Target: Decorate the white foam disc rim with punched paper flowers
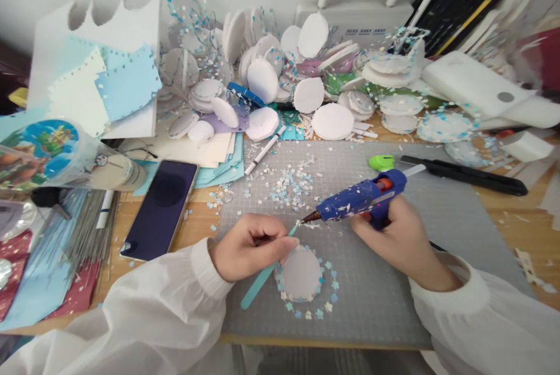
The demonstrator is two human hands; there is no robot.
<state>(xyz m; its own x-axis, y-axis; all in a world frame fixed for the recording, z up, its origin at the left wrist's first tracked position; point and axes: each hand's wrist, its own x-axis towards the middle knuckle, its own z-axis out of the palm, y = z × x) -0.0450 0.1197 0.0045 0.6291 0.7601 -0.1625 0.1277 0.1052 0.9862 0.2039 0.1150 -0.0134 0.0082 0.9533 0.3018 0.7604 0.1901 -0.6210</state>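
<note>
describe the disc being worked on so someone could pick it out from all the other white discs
Start at the grey cutting mat in the middle of the desk. Near its front edge, between the left hand and the right hand holding the blue glue gun, lies one white disc. Unlike the discs piled at the back, it lies alone, ringed by tiny blue and white flowers.

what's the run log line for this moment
left hand: holds teal tweezers | right hand: holds blue glue gun | nozzle at tweezers' tip | white disc below

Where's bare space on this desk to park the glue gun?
Free: the cutting mat right of the right hand, below the black knife. Crowded: the foam disc pile behind, flower confetti mid-mat, the phone and clutter left.
</note>
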